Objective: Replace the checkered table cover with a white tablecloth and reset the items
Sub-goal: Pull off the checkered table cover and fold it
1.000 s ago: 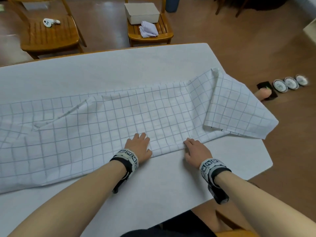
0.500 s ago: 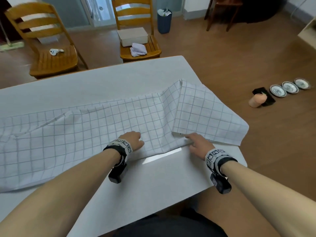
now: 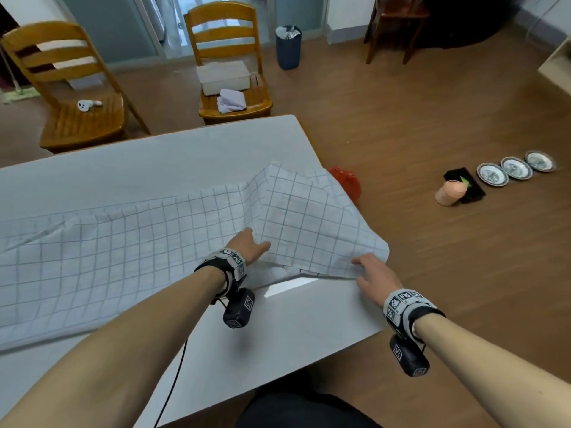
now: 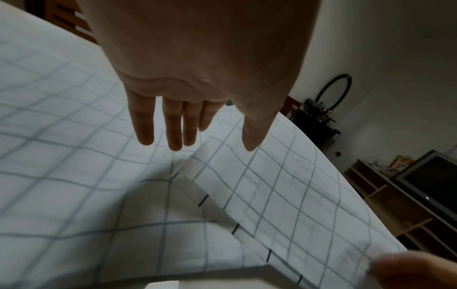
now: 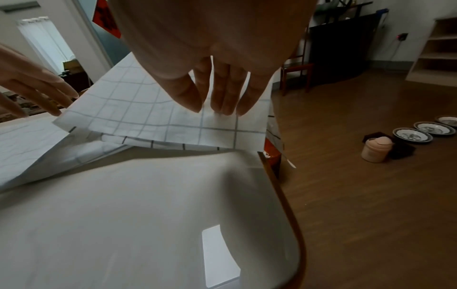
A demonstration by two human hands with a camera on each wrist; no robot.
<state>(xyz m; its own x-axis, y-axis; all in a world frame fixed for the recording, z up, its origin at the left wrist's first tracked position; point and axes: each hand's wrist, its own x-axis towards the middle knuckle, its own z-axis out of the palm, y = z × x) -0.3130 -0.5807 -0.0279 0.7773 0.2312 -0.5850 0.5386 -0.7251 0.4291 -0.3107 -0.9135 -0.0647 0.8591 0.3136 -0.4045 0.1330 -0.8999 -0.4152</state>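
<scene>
Checked cover (image 3: 129, 242) lying folded in a long band across the table (image 3: 278, 329), on top of the white cloth (image 3: 139, 168) spread beneath it. Right end of the cover doubled over into a flap (image 3: 312, 223) that overhangs the table's right edge.

Left hand (image 3: 247, 247) palm down at the seam where the flap meets the band, fingers (image 4: 173, 127) straight and slightly spread, thumb out over the flap, curled round nothing. Whether the tips touch the fabric or sit just above it, cannot tell.

Right hand (image 3: 372, 279) down at the flap's near right corner, fingers (image 5: 222, 93) straight and close together, tips on the fabric by its near edge, thumb alongside. No pinch visible from the wrist view. Near edge of the flap raised a little off the white cloth, a dark gap beneath it.

Out on the floor to the right, well apart from the table: three plates (image 3: 514, 168) in a row, a black tray (image 3: 465, 185) just beside them, a pale cup (image 3: 449, 193) touching the tray. Something red (image 3: 346, 182) on the floor tight against the table's right edge, half hidden by the flap.

Beyond the table, two wooden chairs: left chair (image 3: 80, 118) with a small white gadget (image 3: 88, 104) on the seat, right chair (image 3: 234, 100) with a white box (image 3: 224, 77) and a crumpled rag (image 3: 231, 100) in front of it. Bin (image 3: 288, 46) further back.
</scene>
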